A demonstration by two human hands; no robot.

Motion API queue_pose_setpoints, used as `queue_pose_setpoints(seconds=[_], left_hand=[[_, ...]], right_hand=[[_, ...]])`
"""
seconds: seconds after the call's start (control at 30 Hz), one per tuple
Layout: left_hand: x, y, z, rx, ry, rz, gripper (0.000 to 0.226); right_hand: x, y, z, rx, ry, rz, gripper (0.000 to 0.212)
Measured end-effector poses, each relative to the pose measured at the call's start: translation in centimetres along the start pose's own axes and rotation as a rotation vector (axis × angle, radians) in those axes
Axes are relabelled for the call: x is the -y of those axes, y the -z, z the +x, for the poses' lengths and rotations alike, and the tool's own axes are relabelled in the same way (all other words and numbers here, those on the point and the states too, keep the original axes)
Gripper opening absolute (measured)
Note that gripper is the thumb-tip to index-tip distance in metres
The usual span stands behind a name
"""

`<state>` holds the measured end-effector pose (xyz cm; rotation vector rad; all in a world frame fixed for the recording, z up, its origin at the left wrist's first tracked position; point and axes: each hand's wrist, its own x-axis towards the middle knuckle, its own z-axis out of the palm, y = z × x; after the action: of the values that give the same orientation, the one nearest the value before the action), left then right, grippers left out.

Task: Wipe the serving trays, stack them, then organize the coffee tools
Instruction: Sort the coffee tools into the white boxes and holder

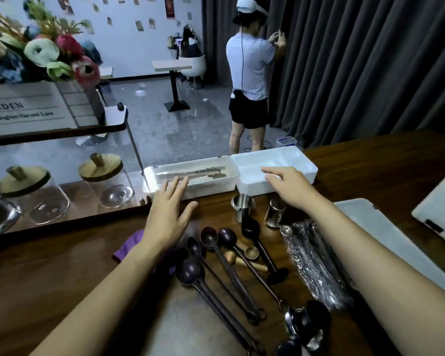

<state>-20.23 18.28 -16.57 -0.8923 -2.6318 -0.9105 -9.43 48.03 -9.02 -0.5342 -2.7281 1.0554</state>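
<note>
both hands open over the coffee tools and the white box

the left hand (168, 217) hangs in the middle of the frame with fingers straight and spread wide, holding nothing. its fingertips reach the front edge of the clear half (211, 185) of an open box, and whether they touch it cannot be told. the right hand (290, 187) is stretched out right of centre over the white half (306, 163) of the same box, fingers loose and slightly apart, nothing in them. the two halves lie side by side at the far edge of the wooden table (383, 160)

below the hands, in the lower centre, a bunch of dark long-handled spoons (216, 268) lies fanned on the table, bowls toward the box. a small wooden scoop (249, 253) lies among them. just in front of the box stand a steel cup (243, 205) and a smaller steel cup (275, 213). right of the spoons lies a bundle in clear wrap (311, 258). a purple cloth (127, 249) shows under the left forearm

at the right of the frame a pale flat tray (391, 235) lies on the table, and a white tray (439, 201) sits at the right edge, above it in the frame

at the left stand two glass jars (106, 183) with wooden lids. in the upper centre a person (249, 68) wearing a headset faces a dark curtain (370, 60)
</note>
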Motion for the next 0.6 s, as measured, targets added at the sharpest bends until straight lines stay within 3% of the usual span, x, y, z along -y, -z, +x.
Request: queue_pose_setpoints(seconds=[0.27,0.43,0.6], left_hand=[[-4.3,-0.2,-3.5,0.071,-0.059,-0.219,0.062],[-5.5,-0.4,-6.4,0.113,-0.063,-0.286,0.061],[-6.4,-0.8,-8.9,0.127,-0.026,-0.307,0.060]], right_hand=[[-1.8,3.3,-9.4,-0.138,-0.102,-0.014,0.039],[-5.4,5.5,-16.3,-0.257,-0.283,-0.270,0.046],[-8.6,6.6,-19.3,-0.169,-0.433,-0.438,0.058]])
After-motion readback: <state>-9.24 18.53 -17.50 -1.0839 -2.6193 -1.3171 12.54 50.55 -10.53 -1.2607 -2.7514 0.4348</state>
